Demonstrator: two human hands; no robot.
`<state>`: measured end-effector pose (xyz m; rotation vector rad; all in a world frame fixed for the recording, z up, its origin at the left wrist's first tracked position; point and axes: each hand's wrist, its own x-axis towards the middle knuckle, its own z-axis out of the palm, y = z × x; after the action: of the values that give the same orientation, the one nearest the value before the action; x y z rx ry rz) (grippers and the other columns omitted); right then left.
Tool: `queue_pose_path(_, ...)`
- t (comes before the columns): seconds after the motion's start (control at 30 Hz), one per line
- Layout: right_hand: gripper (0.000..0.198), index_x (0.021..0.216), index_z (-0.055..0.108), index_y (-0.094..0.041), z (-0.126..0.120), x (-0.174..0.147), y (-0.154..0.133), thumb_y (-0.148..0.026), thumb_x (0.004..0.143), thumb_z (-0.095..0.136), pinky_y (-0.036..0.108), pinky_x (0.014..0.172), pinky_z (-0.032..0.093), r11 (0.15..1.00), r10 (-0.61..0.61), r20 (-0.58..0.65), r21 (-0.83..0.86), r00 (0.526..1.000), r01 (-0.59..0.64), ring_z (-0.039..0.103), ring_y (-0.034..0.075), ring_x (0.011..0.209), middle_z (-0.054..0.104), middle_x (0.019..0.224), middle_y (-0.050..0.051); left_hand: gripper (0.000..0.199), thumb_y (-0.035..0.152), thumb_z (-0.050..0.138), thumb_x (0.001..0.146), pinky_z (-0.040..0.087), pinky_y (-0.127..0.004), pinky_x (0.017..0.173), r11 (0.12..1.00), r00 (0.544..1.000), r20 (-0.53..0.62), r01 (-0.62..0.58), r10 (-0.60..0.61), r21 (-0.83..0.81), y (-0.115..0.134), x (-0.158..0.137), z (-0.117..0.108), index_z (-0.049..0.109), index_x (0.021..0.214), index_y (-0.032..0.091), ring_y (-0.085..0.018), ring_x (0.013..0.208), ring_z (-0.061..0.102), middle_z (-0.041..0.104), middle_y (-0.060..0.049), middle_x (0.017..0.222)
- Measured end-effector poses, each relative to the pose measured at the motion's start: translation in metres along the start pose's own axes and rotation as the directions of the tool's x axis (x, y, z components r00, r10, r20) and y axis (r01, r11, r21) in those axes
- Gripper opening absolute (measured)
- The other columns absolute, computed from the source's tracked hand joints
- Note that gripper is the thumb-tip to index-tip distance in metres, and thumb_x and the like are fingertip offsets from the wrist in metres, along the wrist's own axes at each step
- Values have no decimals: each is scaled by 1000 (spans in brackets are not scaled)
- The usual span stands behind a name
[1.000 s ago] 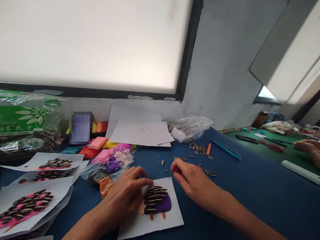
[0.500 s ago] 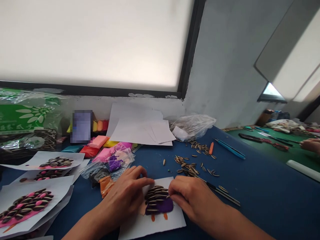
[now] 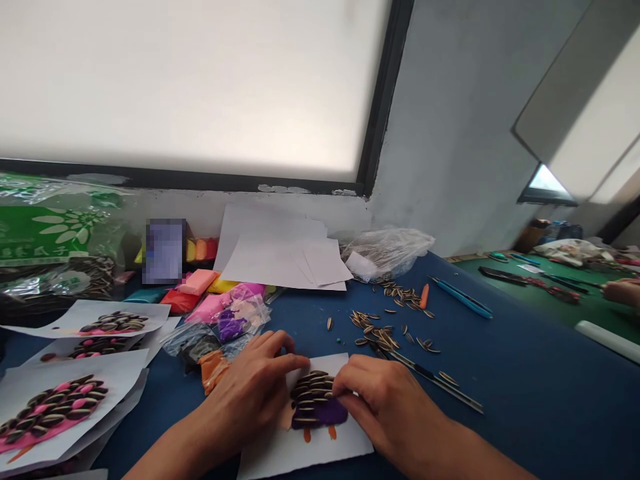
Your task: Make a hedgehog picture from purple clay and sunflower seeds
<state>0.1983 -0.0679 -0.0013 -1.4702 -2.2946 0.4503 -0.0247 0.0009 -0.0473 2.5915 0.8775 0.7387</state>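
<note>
A white sheet of paper [image 3: 345, 445] lies in front of me with a clay figure on it. Its purple clay [image 3: 331, 412] body has rows of sunflower seeds [image 3: 315, 385] over the upper and left parts, and two orange clay feet [image 3: 332, 433] show below. My left hand [image 3: 257, 380] rests over the paper's left side, index finger stretched out along the top edge; its thumb is hidden. At the right end of the seed rows, my right hand [image 3: 380, 393] has thumb and index finger pinched together on a sunflower seed, which the fingers mostly hide.
Loose sunflower seeds [image 3: 380, 333] lie beyond the paper, beside tweezers [image 3: 450, 387] and a blue-handled tool [image 3: 463, 298]. Bagged clay [image 3: 233, 325] sits left of centre. Finished seed pictures [image 3: 60, 407] are stacked at left. White sheets [image 3: 280, 260] lean by the wall. Another person's hand [image 3: 623, 291] shows far right.
My right hand has shifted slightly left over the seed rows, its fingertips still together. My left hand stays in place on the paper.
</note>
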Motion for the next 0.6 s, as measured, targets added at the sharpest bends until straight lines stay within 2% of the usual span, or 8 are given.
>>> queue_pose_path(0.17,15,83,65,-19,3,0,0,-10,91,57,23,63,40,998,-1,35,-66,999,3,59,12,72,64,83,0,49,0,44,75,46,-34,75,1000,1000,-22,-15,15,2,-1,-1,1,69,107,27,-21,88,53,57,-6,101)
queue_pose_path(0.37,19,78,63,-18,1,1,-5,-11,92,53,24,56,34,981,-14,63,-191,998,26,55,12,66,60,78,0,50,-1,43,74,46,-35,75,1000,1000,-21,-18,18,-5,0,-1,1,68,108,27,-21,87,54,57,-6,101)
queue_pose_path(0.6,17,78,63,-18,9,1,-2,-4,85,57,25,55,31,949,-41,77,-309,996,63,54,13,65,62,78,2,48,0,46,77,47,-35,75,1000,1000,-14,-10,10,8,-1,-1,1,68,109,28,-22,88,54,56,-6,102)
